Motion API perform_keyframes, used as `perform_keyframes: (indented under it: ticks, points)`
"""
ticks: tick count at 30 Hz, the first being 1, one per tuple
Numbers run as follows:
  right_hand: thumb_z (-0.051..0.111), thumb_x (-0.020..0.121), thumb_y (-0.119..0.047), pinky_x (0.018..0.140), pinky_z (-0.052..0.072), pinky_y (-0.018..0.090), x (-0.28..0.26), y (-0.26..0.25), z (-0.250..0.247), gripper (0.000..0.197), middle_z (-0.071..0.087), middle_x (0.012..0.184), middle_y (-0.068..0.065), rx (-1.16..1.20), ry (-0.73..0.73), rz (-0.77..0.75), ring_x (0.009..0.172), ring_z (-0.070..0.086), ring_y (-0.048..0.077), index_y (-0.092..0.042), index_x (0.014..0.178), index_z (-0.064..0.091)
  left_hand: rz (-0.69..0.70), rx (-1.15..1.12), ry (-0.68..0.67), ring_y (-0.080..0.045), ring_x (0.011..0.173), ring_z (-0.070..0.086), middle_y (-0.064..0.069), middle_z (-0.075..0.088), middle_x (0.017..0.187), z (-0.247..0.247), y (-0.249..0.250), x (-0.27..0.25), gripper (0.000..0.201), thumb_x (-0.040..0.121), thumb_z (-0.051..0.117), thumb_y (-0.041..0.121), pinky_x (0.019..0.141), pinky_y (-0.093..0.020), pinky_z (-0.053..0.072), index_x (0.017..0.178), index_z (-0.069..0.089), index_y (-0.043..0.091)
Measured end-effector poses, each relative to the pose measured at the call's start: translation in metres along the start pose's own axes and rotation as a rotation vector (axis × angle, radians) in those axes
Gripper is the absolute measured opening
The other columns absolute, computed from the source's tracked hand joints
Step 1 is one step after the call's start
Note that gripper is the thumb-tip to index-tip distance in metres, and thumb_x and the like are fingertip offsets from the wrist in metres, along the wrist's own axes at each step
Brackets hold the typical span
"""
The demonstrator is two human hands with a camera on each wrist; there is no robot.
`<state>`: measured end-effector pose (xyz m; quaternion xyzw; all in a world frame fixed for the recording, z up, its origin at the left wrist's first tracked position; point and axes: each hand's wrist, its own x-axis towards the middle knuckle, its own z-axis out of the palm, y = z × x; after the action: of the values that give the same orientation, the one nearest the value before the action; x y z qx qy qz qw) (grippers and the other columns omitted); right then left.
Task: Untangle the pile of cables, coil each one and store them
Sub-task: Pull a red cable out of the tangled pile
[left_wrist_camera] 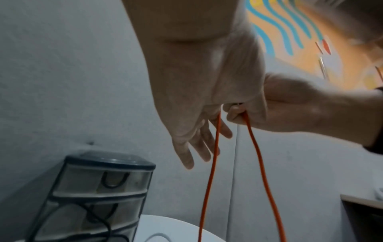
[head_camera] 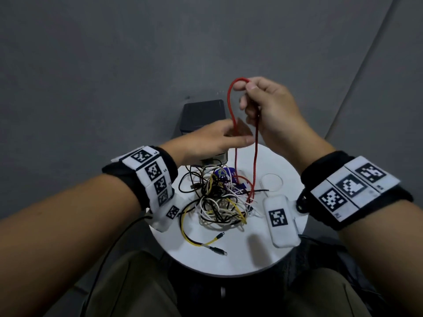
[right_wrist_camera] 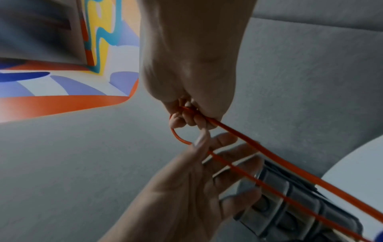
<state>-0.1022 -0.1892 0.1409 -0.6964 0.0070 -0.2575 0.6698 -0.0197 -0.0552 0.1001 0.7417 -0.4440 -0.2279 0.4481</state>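
A red cable rises from the tangled pile of cables on the round white table. My right hand is raised above the pile and grips the top of the cable's loop, so two strands hang down. In the right wrist view its curled fingers close on the red cable. My left hand is lower and to the left, with straight fingers beside one strand of the red cable, touching or nearly touching it.
A small dark drawer unit stands at the table's far edge, with cables visible inside its clear drawers. A yellow cable trails toward the near edge. A clear round lid lies right of the pile. My knees are below the table.
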Motion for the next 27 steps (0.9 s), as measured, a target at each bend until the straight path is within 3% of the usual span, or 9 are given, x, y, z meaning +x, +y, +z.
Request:
perform_keyframes:
  ticks: [2,5,10,12,15,17,20,24,27]
  points:
    - [0.042,0.106,-0.009,0.05,0.03,0.021,-0.002,0.003,0.004,0.023,0.054,0.067,0.0,0.014,-0.035,0.021,0.052,0.037,0.009,-0.009,0.108,0.065,-0.008,-0.069,0.012,-0.021,0.099,0.072,-0.007,0.075,0.096,0.006,0.005,-0.002,0.026,0.107,0.051,0.027,0.105,-0.048,0.048,0.097,0.063,0.007]
    - [0.045,0.103,-0.001,0.057,0.041,0.02,-0.007,0.01,0.006,0.019,0.057,0.069,0.002,0.006,-0.09,0.034,0.058,0.047,0.01,-0.009,0.101,0.062,-0.04,-0.131,0.006,-0.028,0.069,0.064,-0.012,0.062,0.067,0.005,0.006,-0.006,0.038,0.109,0.041,0.016,0.076,-0.039,0.052,0.076,0.056,0.007]
    - [0.055,0.1,-0.012,0.069,0.042,0.028,-0.026,0.044,-0.01,0.019,0.065,0.077,-0.003,-0.247,-0.164,0.198,0.071,0.055,0.01,-0.021,0.086,0.062,-0.031,-0.24,0.256,-0.011,0.041,0.036,0.005,0.036,0.053,-0.014,0.014,-0.007,0.039,0.11,0.039,0.024,0.053,-0.032,0.054,0.073,0.044,0.015]
    - [0.055,0.101,-0.016,0.068,0.043,0.024,-0.037,0.067,-0.018,0.015,0.066,0.086,0.0,-0.365,-0.272,0.321,0.074,0.055,0.009,-0.018,0.089,0.064,0.023,-0.321,0.387,-0.007,0.04,0.026,0.009,0.031,0.051,-0.029,0.025,-0.005,0.04,0.11,0.037,0.028,0.039,-0.022,0.04,0.072,0.04,0.019]
    - [0.049,0.104,-0.033,0.073,0.04,0.03,-0.051,0.103,-0.028,0.03,0.06,0.091,0.006,-0.699,-0.453,0.401,0.081,0.053,0.018,-0.007,0.092,0.059,0.09,-0.46,0.49,-0.006,0.041,0.019,0.009,0.028,0.051,-0.05,0.043,-0.005,0.039,0.11,0.037,0.03,0.038,-0.015,0.018,0.071,0.038,0.021]
    - [0.035,0.105,-0.053,0.081,0.043,0.035,-0.055,0.111,-0.033,0.05,0.061,0.095,0.007,-0.949,-0.523,0.38,0.088,0.055,0.024,-0.01,0.093,0.056,0.109,-0.463,0.525,-0.006,0.041,0.018,0.009,0.028,0.05,-0.055,0.048,-0.005,0.039,0.109,0.038,0.03,0.039,-0.015,0.015,0.071,0.039,0.02]
    - [0.018,0.105,-0.057,0.092,0.046,0.036,-0.047,0.092,-0.029,0.068,0.065,0.098,0.011,-1.099,-0.48,0.365,0.096,0.06,0.03,-0.009,0.103,0.065,0.059,-0.426,0.535,-0.006,0.038,0.017,0.01,0.026,0.047,-0.047,0.04,-0.005,0.038,0.108,0.039,0.025,0.039,-0.014,0.014,0.071,0.042,0.018]
    - [0.02,0.106,-0.057,0.061,0.04,0.03,-0.019,0.05,-0.007,0.076,0.061,0.054,0.005,-0.893,-0.386,0.352,0.055,0.054,0.019,-0.006,0.077,0.069,-0.05,-0.434,0.502,-0.006,0.04,0.017,0.007,0.026,0.053,-0.023,0.016,-0.003,0.021,0.1,0.048,0.01,0.038,-0.015,0.013,0.079,0.05,0.013]
    - [0.027,0.107,-0.053,0.048,0.033,0.026,-0.001,0.018,0.007,0.069,0.056,0.045,0.005,-0.621,-0.316,0.31,0.041,0.044,0.017,-0.007,0.07,0.063,-0.111,-0.449,0.375,-0.008,0.046,0.021,0.004,0.042,0.055,-0.002,0.01,-0.003,0.015,0.097,0.046,0.009,0.04,-0.018,0.014,0.084,0.052,0.012]
